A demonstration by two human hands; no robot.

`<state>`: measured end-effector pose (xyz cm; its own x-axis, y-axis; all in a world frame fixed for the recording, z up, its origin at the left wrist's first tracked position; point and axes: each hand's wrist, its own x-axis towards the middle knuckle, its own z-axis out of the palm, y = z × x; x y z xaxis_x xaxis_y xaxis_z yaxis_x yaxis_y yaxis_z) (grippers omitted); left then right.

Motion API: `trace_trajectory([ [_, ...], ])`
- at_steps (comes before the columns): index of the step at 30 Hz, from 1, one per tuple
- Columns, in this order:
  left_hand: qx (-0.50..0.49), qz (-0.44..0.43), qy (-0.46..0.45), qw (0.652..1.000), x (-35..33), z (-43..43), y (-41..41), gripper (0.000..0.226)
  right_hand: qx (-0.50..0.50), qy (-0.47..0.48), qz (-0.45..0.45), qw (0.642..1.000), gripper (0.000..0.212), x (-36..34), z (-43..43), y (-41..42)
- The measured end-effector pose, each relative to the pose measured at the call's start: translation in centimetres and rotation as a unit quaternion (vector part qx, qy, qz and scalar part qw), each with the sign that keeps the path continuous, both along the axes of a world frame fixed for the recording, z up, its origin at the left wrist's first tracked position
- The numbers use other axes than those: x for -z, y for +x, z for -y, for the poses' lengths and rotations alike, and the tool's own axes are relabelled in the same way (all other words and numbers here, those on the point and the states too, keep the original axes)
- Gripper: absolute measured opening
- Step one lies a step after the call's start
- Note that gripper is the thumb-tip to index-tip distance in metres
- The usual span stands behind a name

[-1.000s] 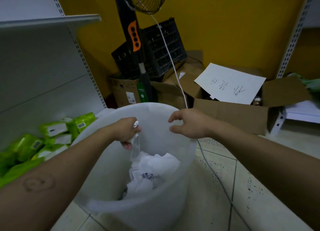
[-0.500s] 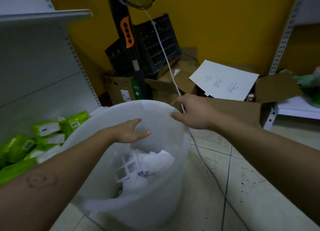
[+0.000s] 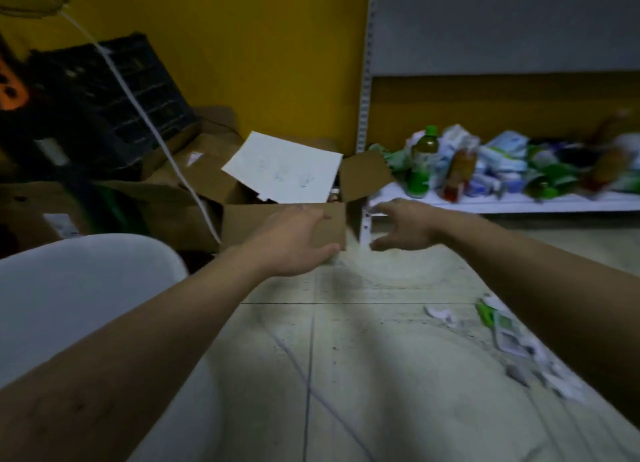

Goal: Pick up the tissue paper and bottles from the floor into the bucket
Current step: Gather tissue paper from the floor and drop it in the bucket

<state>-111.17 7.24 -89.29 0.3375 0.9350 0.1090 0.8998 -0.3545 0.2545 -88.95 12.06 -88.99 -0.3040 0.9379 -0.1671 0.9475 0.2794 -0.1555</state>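
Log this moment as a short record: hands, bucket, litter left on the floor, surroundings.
left hand: open, holds nothing, stretched forward in front of the cardboard box
right hand: open, holds nothing, fingers loosely curved, near the shelf corner
bucket: white, lower left; inside not in view
floor litter: tissue scraps and a green-and-white wrapper on the tiles at right, not yet picked up
shelf contents: bottles and packets, blurred

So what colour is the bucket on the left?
The bucket is translucent white, seen in the head view.
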Motion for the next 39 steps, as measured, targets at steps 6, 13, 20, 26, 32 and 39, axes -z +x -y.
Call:
trace_trajectory([
  [6, 0.111, -0.006, -0.039, 0.993, 3.0, -2.0, 11.9, 0.070, 0.110, -0.027, 0.029, 0.993, 0.073, 0.3, 0.7, 14.0],
  [13, 0.149, -0.015, -0.156, 0.976, 11.0, -1.6, 23.6, 0.067, 0.211, -0.173, 0.002, 0.962, 0.054, 13.6, 7.8, 26.1],
  [20, 0.140, -0.012, -0.297, 0.945, 20.4, 0.8, 29.2, 0.065, 0.272, -0.200, -0.040, 0.940, 0.049, 25.9, 11.1, 27.2],
  [26, 0.087, 0.016, -0.330, 0.940, 24.5, 2.4, 27.4, 0.061, 0.203, -0.136, 0.025, 0.969, 0.050, 30.2, 7.6, 24.1],
  [32, 0.061, 0.009, -0.341, 0.938, 26.0, 2.6, 23.9, 0.057, 0.225, -0.126, 0.081, 0.963, 0.071, 31.5, 5.6, 22.5],
  [39, 0.065, 0.063, -0.316, 0.945, 26.8, 1.9, 25.4, 0.047, 0.182, -0.083, -0.004, 0.980, 0.060, 31.7, 9.4, 21.6],
])
